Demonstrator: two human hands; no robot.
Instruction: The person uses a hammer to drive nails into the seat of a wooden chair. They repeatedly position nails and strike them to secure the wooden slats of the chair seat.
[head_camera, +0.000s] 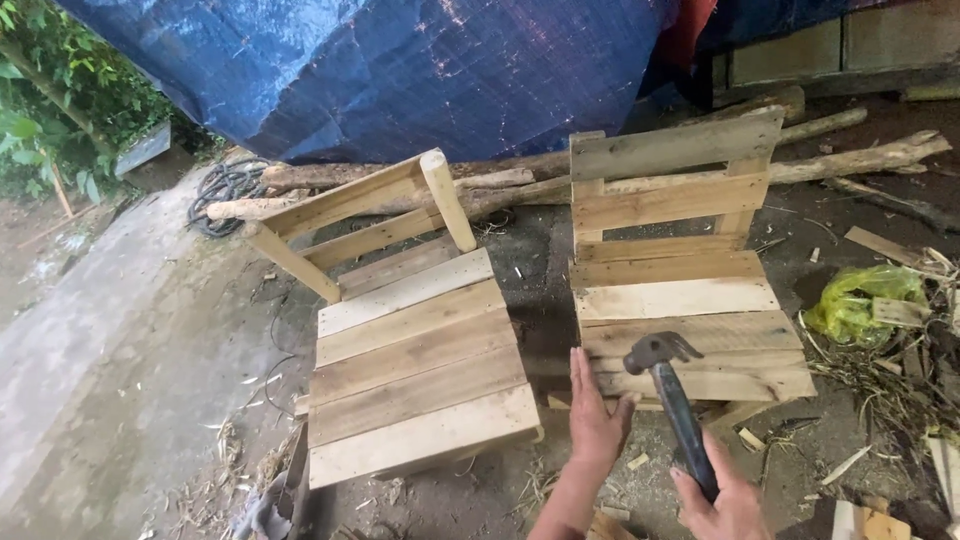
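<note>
We hold a claw hammer in the right hand; the fingers are wrapped tight around the lower end of its dark handle, and the metal head stands above the fingers, raised over the front slats of the right-hand pallet chair. Whether the head touches the wood we cannot tell.

The left hand lies flat, fingers straight and pressed together, the thumb set apart toward the hammer. Its fingertips rest at the front left corner of that chair's seat, just left of the hammer head.

Left of the left-hand fingers, across a narrow gap of ground, stands a second pallet chair, its backrest leaning away from us.

Beyond both chairs, far past the fingertips, rough logs lie on the ground before a blue tarpaulin. A coil of black cable lies at the far left. To the right of the right-hand fingers sits a yellow-green plastic bag among wood scraps.
</note>
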